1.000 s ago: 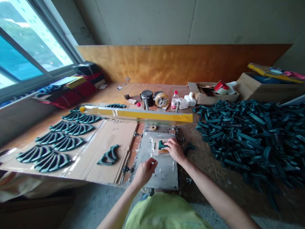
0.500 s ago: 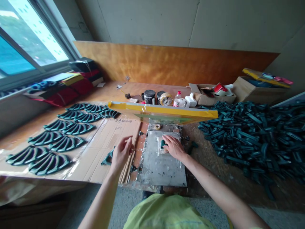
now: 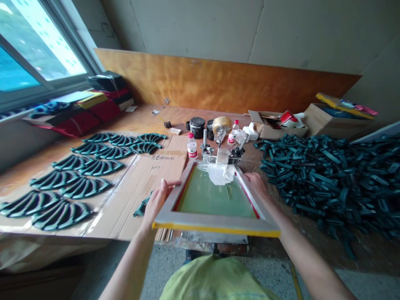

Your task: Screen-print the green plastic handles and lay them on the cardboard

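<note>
Over the wooden tabletop [image 3: 150, 118] in the head view, a screen frame [image 3: 212, 221] sits near six o'clock, the left hand [image 3: 158, 198] against its nine-o'clock edge and the right hand [image 3: 258, 184] partly hidden at its two, either's grip impossible to tell, with green parts [image 3: 315, 177] heaped at three o'clock.

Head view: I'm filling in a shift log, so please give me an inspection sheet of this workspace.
Surface: wooden table, partly covered with cardboard.
Work items: framed screen above a metal plate; dark green parts heaped on the right, rowed on the left.
Clutter: bottles, black tubs, tape roll behind the screen.
Hands: left hand at the screen's left side, right hand partly hidden at its right.
Cables: nothing seen.
Surroundings: window left, wooden board and grey wall behind.
</note>
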### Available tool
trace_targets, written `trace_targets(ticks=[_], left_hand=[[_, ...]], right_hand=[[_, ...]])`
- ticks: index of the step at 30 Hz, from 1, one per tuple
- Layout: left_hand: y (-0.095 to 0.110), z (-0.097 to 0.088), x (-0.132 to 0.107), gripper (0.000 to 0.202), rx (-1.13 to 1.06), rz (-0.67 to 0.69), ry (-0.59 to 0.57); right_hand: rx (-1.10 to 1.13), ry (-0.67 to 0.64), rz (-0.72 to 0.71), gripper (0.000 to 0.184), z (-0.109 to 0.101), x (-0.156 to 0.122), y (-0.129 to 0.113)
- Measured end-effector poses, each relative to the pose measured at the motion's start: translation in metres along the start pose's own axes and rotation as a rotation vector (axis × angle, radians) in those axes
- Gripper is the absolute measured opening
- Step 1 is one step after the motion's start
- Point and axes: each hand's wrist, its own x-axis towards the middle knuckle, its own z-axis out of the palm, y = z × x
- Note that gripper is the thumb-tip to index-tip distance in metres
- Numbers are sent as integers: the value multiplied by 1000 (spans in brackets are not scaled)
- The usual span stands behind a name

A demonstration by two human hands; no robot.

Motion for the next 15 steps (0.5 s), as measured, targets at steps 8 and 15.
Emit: trace_targets(ticks=[8, 15], left_hand=[[-117, -4, -9, 92, 8, -181, -159], [-133, -2, -4, 86, 47, -176, -142]], right_hand=[[-156, 54, -253, 48, 2, 57, -65], [-337, -212, -179, 11, 25, 60, -80]])
